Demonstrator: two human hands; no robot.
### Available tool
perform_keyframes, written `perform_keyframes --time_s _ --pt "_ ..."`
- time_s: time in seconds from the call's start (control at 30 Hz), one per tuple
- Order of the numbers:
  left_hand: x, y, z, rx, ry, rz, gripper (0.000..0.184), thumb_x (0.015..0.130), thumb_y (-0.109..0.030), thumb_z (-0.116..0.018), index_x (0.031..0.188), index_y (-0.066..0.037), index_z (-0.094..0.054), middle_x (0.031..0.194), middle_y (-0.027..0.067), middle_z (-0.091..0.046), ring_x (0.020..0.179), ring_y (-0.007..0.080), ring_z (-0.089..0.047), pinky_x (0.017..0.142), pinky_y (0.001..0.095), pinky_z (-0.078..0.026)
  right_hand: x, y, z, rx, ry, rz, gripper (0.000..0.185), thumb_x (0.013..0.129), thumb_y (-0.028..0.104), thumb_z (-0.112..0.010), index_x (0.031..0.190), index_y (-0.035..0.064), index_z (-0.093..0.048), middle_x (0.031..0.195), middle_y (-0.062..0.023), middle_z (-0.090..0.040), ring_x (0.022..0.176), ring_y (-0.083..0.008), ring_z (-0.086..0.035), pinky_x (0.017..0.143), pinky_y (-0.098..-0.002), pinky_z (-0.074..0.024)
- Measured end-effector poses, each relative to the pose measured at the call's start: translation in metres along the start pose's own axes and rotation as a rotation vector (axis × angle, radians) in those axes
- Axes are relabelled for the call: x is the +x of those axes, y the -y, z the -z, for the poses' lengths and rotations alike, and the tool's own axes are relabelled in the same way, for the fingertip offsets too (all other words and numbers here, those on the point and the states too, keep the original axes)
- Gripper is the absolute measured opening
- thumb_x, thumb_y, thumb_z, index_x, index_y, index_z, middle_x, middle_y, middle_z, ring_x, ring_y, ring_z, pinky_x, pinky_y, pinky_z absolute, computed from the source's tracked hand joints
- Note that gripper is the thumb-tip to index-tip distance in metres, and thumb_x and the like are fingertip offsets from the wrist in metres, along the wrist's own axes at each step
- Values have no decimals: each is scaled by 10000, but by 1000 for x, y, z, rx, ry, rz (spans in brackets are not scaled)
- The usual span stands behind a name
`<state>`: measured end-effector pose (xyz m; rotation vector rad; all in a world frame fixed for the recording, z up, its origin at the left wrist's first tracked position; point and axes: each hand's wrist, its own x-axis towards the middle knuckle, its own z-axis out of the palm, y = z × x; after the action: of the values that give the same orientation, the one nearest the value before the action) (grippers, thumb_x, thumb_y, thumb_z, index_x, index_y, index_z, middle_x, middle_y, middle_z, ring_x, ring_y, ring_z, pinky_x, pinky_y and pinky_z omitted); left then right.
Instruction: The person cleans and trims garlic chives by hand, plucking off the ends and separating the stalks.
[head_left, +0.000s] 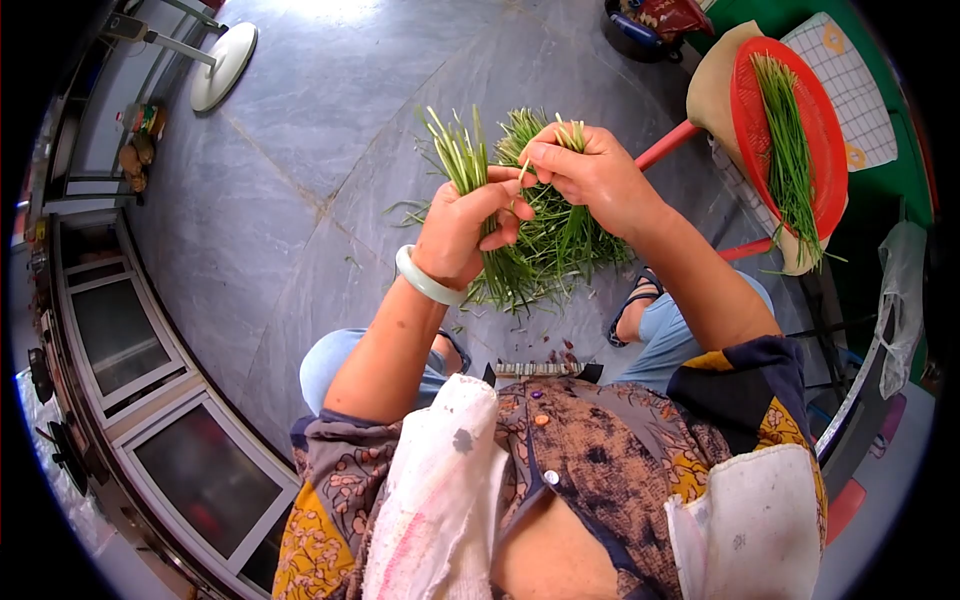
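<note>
Your left hand (468, 222) is wrapped around a bundle of greens (459, 150), pale ends up, over the left side of the pile (545, 262) on the floor. Your right hand (592, 182), over the pile's far side, grasps a smaller bunch (571, 136), and its thumb and forefinger pinch a pale strand (524, 172) just beside your left fingertips. Whether those fingertips touch the strand too, you cannot tell from here. More greens (788, 150) lie in the red basket (832, 165), to the right of the pile.

The step looks like picking over stalks singly. To do it well, hold the bundle firmly enough that nothing slips, yet lightly, as thin stalks would likely bruise. Line up the pale ends, pinch close to the end, and draw along the stalk rather than across it. Work above the pile, so loose bits drop there.
</note>
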<state>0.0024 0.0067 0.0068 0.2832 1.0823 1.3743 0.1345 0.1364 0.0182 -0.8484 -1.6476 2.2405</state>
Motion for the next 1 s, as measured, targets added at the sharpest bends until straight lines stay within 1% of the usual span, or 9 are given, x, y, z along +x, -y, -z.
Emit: perform_keyframes --time_s 0.2,0.3,0.4,0.6,0.7,0.77,0.87,0.97,1.0 --pt "2 5 4 8 -19 -7 187 897 -128 -560 1028 -4 -609 687 44 -618 486 90 -490 405 199 -295 -2 -1 -1 -41 1 9 172 895 197 -588 824 53 -651 741 16 -602 590 -23 -458 495 -189 -345" --pt "1 5 3 15 -34 -12 150 868 -137 -604 945 -19 -657 666 41 -607 485 90 -487 426 208 -308 -2 -3 -2 -57 4 22 176 896 191 -582 822 48 -651 737 17 -596 601 -26 -468 504 -188 -353" --pt "0 5 4 19 -43 -19 149 875 -164 -611 908 -30 -667 647 38 -600 471 91 -477 423 208 -308 -2 -5 -5 -69 28 66 172 897 188 -581 818 52 -651 727 24 -584 602 -28 -470 509 -190 -356" --pt "1 1 2 -25 -43 35 193 888 -184 -602 976 -15 -636 681 44 -609 491 85 -476 421 207 -304 0 -4 -1 -59 -15 48 162 900 189 -584 849 49 -649 711 33 -563 591 -26 -456 505 -192 -349" --pt "0 1 1 51 1 -28 213 910 -189 -578 1006 -1 -605 717 54 -623 459 76 -442 401 199 -271 0 3 6 -24 -40 60 163 905 196 -584 871 50 -648 705 34 -559 568 -25 -436 494 -193 -340" --pt "1 3 4 53 14 -24 196 895 -157 -605 1012 0 -598 760 71 -641 458 68 -442 402 197 -280 1 5 10 -16 -22 66 164 905 200 -585 876 54 -653 703 34 -562 565 -24 -433 492 -191 -338" --pt "2 7 4 24 -11 -25 174 880 -125 -626 1003 -5 -600 769 76 -653 462 64 -450 404 198 -295 -1 2 4 19 -68 55 162 893 196 -607 874 45 -663 708 29 -574 586 -26 -451 503 -204 -350" --pt "3 8 3 15 -47 -41 153 872 -109 -641 989 -15 -608 773 76 -661 469 60 -464 409 197 -313 -2 -6 -6 -83 -129 98 170 880 192 -630 857 28 -665 718 26 -585 622 -33 -468 524 -224 -368" --pt "3 8 3 24 -55 -42 144 872 -105 -642 983 -18 -612 772 76 -663 473 60 -469 412 197 -320 1 -15 -8 -99 -122 179 174 860 184 -654 836 12 -654 722 20 -588 661 -32 -475 554 -237 -378"
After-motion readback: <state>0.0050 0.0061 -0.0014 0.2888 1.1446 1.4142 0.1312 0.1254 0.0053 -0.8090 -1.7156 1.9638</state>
